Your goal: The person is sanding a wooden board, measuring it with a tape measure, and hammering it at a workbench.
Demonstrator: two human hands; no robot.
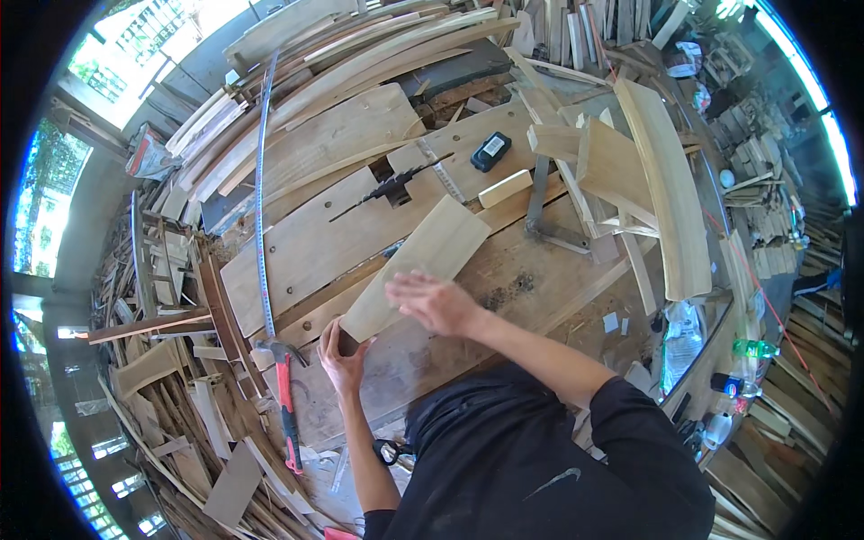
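Observation:
A pale tapered wooden board (pixel 416 263) lies across the workbench (pixel 540 270), pointing toward the saw blade slot (pixel 389 187). My left hand (pixel 342 358) grips its near end from below. My right hand (pixel 438 301) lies flat on top of the board's near part, fingers spread toward the left.
A hammer with a red handle (pixel 286 396) lies at the bench's left edge beside a long tape measure (pixel 262 207). A black box-like device (pixel 490 150) and a small wood block (pixel 504 188) sit beyond the board. Curved planks (pixel 670 189) and offcuts pile all around. Bottles (pixel 754 348) stand at the right.

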